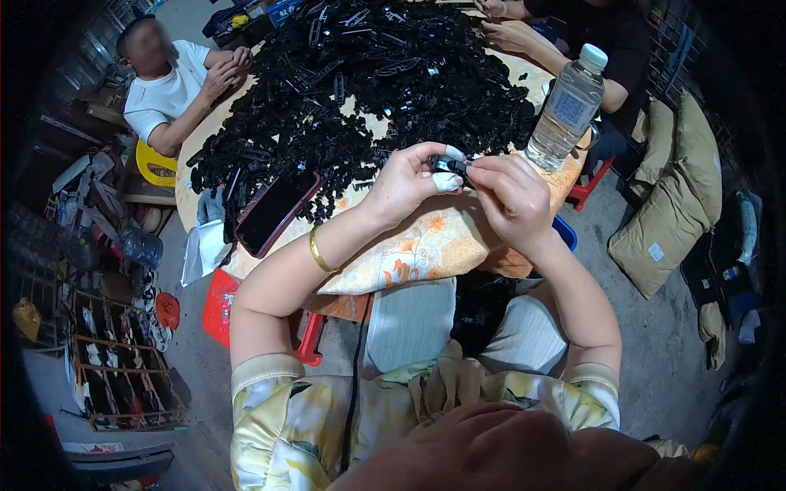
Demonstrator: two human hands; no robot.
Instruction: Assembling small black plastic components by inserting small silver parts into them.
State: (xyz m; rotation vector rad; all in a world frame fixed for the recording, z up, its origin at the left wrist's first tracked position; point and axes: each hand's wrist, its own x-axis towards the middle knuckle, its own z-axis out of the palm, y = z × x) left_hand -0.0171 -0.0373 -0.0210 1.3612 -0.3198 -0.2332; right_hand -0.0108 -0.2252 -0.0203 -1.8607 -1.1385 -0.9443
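At the near edge of the table, my left hand (409, 186) grips a small black piece (450, 164) with a shiny part, between a thumb and finger wrapped in white tape. My right hand (517, 200) meets it from the other side, its thumb and fingertips pinched together at the right end of the same piece. The fingers cover much of it, so its exact kind does not show. Just beyond both hands lies a big heap of small black plastic parts (393, 74), some of them glossy.
A clear bottle with a white cap (565, 110) stands right of my right hand. A dark phone (278, 213) lies left on the flowered tablecloth (417, 254). Two people sit across the table, one in a white shirt (164, 98). Stuffed tan sacks (667, 213) rest on the floor at right.
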